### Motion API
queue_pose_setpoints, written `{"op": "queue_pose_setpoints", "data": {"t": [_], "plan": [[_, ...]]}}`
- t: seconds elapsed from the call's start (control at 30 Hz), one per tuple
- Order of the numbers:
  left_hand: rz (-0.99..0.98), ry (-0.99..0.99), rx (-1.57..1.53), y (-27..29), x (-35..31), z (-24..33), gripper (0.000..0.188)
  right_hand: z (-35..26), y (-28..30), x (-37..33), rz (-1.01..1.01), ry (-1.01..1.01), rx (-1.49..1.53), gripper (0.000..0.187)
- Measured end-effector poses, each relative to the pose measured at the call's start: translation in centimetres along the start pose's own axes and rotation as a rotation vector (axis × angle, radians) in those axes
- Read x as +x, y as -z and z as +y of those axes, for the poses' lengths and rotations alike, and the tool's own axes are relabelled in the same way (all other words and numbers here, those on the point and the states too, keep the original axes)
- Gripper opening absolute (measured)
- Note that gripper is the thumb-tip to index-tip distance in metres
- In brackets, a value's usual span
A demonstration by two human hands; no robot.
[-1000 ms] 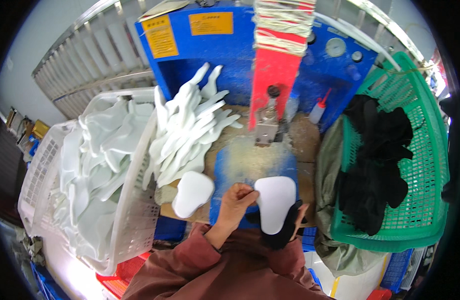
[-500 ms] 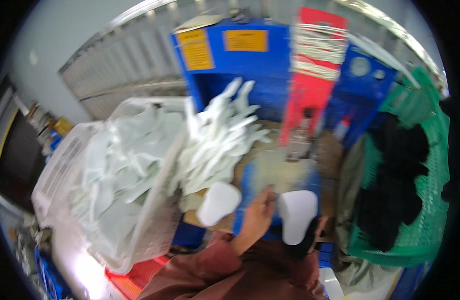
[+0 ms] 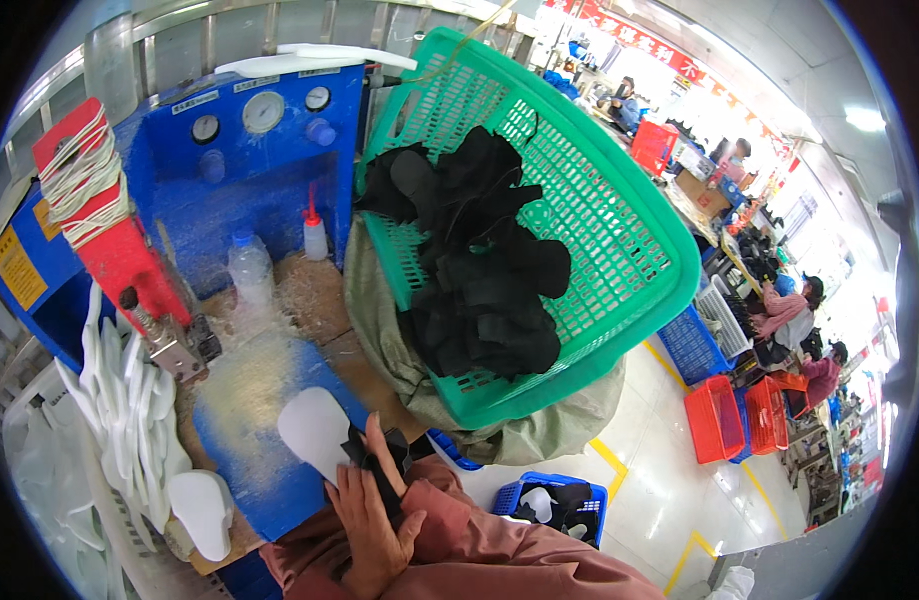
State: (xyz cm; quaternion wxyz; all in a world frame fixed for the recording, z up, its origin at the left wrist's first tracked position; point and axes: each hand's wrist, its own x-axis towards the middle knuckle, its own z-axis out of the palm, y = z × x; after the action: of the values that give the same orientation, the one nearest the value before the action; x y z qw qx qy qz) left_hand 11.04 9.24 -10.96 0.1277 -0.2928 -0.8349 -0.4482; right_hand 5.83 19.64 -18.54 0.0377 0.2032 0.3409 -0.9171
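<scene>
Evidently our care belongs at the narrow end of the smooth white, paddle-shaped sheet piece [image 3: 312, 428], where it runs under our hands beside the soft black fabric piece [image 3: 388, 492]. Its broad end lies over the near right part of the flat, dust-covered blue board [image 3: 280, 500], well apart from the metal clamp head [image 3: 175, 355] on the red machine arm [image 3: 145, 270]. Our left hand [image 3: 372, 530] has its fingers close together, laid over the black fabric at that narrow end, with the thumb standing apart; our right hand [image 3: 387, 462] stretches a finger along the fabric's far side, but whether its other fingers pinch anything we cannot tell, as they are hidden. To handle the pair well, we should press lightly and evenly (the white sheet looks thin enough to bend), smooth the black fabric with flat fingertips rather than tug it, and check the edges before we trust the fit. We would also do well to keep our sleeves off the board's powdery dust, and to leave the loose white piece [image 3: 202, 510], lying at the board's left, out of the way of our left forearm.
</scene>
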Motion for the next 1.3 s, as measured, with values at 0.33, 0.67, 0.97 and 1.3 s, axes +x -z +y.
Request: {"op": "queue_pose_setpoints", "data": {"t": [0.33, 0.67, 0.97, 1.3], "plan": [[-0.804, 0.099, -0.673, -0.5, 1.7, 0.6, 0.041, -6.8, 11.5, -14.6, 0.327, 0.044, -0.619, 0.044], [-0.400, -0.367, -0.253, -2.0, 15.3, 0.7, 0.037, -2.4, 38.9, -25.9, 1.053, -0.210, -1.474, 0.046], [-0.247, -0.572, 0.121, -16.2, 29.5, 2.1, 0.030, 1.6, 30.5, -21.4, 0.494, -0.161, -1.167, 0.047], [-0.243, -0.194, -0.442, -12.8, 32.6, 0.4, 0.019, -7.0, 15.9, -16.1, 0.214, 0.180, -1.401, 0.033]]}}
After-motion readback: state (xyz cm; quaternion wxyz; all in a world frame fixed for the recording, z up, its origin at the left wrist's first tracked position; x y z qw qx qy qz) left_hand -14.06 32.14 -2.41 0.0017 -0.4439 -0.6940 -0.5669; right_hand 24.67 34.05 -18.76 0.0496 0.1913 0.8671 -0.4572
